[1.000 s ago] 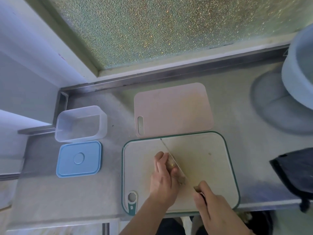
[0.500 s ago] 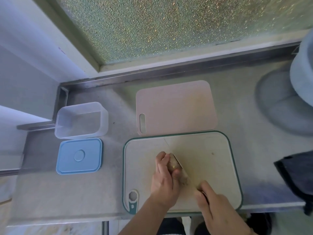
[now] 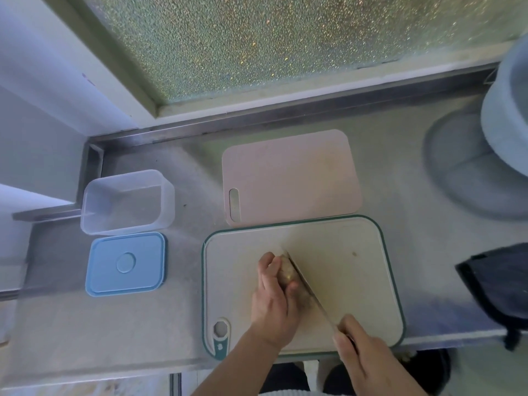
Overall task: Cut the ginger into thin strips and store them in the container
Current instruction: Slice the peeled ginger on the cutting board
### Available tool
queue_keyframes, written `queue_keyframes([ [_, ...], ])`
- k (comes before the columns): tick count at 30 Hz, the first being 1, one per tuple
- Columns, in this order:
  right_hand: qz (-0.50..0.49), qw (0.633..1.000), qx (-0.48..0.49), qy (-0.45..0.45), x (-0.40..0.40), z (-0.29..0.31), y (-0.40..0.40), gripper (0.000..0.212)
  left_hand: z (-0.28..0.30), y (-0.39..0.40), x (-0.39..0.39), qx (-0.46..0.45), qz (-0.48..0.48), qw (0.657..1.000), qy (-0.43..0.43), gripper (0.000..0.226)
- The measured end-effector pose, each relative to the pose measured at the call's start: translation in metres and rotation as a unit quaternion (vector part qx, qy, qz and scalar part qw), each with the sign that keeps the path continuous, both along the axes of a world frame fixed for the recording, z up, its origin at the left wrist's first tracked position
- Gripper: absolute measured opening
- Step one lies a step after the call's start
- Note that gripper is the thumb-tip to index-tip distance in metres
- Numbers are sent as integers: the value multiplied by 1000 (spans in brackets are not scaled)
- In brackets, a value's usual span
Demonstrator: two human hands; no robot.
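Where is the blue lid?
In the head view, the flat blue plastic lid lies on the steel counter, left side, just in front of the clear empty plastic container.

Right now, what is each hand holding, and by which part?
The left hand grips the ginger from its left side on the cutting board. The right hand grips the knife by its handle.
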State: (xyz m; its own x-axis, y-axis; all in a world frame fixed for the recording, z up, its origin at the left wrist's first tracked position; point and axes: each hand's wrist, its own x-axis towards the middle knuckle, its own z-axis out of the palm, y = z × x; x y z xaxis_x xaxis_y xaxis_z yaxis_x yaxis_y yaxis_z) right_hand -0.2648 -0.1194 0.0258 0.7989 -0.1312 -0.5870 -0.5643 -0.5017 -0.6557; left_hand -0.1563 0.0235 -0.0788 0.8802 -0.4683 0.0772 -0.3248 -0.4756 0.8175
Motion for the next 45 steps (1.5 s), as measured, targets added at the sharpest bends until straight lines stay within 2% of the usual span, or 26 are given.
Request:
queue_keyframes([
  [5, -35, 994, 27, -101, 25, -36, 9, 40, -1, 1, 2, -14, 2, 1000, 15, 37],
  [8, -50, 995, -15, -91, 1, -35, 11, 46, -4, 4, 2, -21, 2, 1000, -1, 41],
  [11, -63, 997, -2, -32, -19, -32, -1, 50, 1, 4, 0, -10, 24, 1000, -14, 43],
  [15, -111, 994, -2, -13, -24, -32, -13, 73, 17, -6, -3, 6, 39, 999, 1, 44],
  [17, -129, 991, 15, -8, -26, -30, -15, 68, 24, -12, 0, 18, 72, 997, 33, 46],
  [19, -150, 988, 26, -11, -24, -28, -16, 53, 26, -15, 7, 37, 70, 997, 21, 47],
  [21, -175, 983, 48, -4, -24, -28, -18, 35, 27, -14, 14, 52, 21, 998, -31, 45],
  [23, -201, 978, 64, -5, -25, -30, -21, 27, 28, -8, 21, 80, -31, 993, -82, 51],
  [25, -222, 972, 76, 2, -28, -33, -23, 24, 26, 4, 25, 130, -83, 974, -166, 58],
  [28, -250, 963, 96, 13, -31, -37, -25, 26, 27, 18, 29, 167, -135, 944, -253, 41],
  [30, -260, 960, 103, 11, -31, -38, -23, 27, 26, 18, 27, 180, -170, 935, -253, 35],
  [34, -273, 957, 102, -9, -33, -38, -20, 28, 21, 14, 19, 165, -193, 947, -197, 33],
  [38, -255, 961, 104, -28, -33, -36, -21, 28, 17, 35, 34, 163, -173, 953, -187, 63],
  [43, -241, 964, 112, -25, -32, -36, -18, 27, 20, 51, 55, 159, -138, 955, -210, 40],
  [45, -248, 961, 121, -27, -31, -35, -16, 27, 21, 48, 55, 179, -141, 948, -221, 39],
])
